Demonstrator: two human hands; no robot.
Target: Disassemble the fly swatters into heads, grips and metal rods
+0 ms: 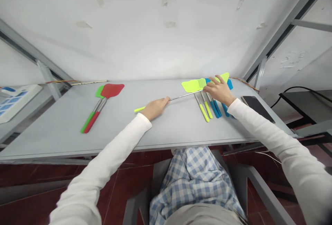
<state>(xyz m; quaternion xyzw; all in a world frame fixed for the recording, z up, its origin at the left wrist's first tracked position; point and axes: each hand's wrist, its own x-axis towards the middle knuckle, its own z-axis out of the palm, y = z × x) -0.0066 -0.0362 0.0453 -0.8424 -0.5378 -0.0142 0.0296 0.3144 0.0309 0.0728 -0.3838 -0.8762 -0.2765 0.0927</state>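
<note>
My left hand [156,108] is closed around a yellow fly swatter with a thin metal rod [183,95]. Its yellow handle end [139,109] sticks out to the left of that hand. At the rod's right end, my right hand [219,90] has its fingers bent over the swatter's head end, partly hiding it. Beneath and beside this hand lie several yellow and blue fly swatters, their handles pointing toward me. One yellow mesh head [191,86] shows to the left of the right hand, and blue handles [215,109] show below it.
A red fly swatter [112,90] overlaps a green fly swatter [89,121] on the left of the grey table [59,114]. A dark phone [256,108] lies near the right edge. Behind the table stands a white wall [145,45]; metal frame posts flank both sides.
</note>
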